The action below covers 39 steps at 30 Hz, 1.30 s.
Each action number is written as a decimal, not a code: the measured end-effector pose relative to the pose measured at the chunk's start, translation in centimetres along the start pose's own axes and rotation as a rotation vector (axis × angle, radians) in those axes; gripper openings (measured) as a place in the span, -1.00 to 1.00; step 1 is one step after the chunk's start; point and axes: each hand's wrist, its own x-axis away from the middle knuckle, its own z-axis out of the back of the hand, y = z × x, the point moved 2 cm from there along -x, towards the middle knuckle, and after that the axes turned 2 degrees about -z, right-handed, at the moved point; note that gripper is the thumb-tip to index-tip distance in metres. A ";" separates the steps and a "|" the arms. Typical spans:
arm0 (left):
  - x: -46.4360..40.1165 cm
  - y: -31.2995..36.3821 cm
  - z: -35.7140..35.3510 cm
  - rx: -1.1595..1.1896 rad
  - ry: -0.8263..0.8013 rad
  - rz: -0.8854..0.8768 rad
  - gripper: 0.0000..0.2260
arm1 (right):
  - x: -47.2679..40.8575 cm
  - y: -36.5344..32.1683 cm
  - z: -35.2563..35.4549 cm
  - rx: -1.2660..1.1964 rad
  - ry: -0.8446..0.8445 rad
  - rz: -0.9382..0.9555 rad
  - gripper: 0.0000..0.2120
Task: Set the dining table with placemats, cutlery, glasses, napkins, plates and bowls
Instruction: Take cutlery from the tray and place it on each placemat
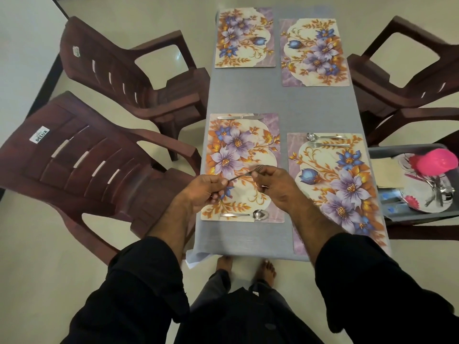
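both hands up over the near left placemat (242, 167), and i've got a fork (244, 173) strung between them. left hand (206, 191) is pinching the handle end, fingers curled round it; right hand (272, 183) is closed on the neck just behind the tines, which poke up past its fingers. it hangs above the mat, not touching. i judge the two-handed hold is there to swing it parallel with the pieces already down before it lands.

the fork itself: thin, plain metal, slim dark-looking handle, tines bright. light thing, it should handle easily.

below the hands, a spoon (248, 215) lies along the mat's near edge, bowl to the right. a knife (239, 117) lies along its far edge. so this setting looks to be short only its fork, probably beside the spoon or the knife, i can't tell which.

out to the right, the near right placemat (337, 184) carries a spoon and fork pair (327, 140) side by side at its far edge. the two far placemats (280, 45) are bare. the desk (280, 100) wears a grey cloth.

off the desk's right edge, a grey tray (377, 152) on a chair holds a flowered plate (422, 194) with more cutlery and a pink cup (437, 161). no glasses, napkins, plates or bowls on the desk, so it's early going.
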 end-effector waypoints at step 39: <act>-7.0 -6.9 0.7 -0.920 0.142 -0.138 -0.88 | -4.0 4.6 3.7 1.194 0.103 -0.153 -0.84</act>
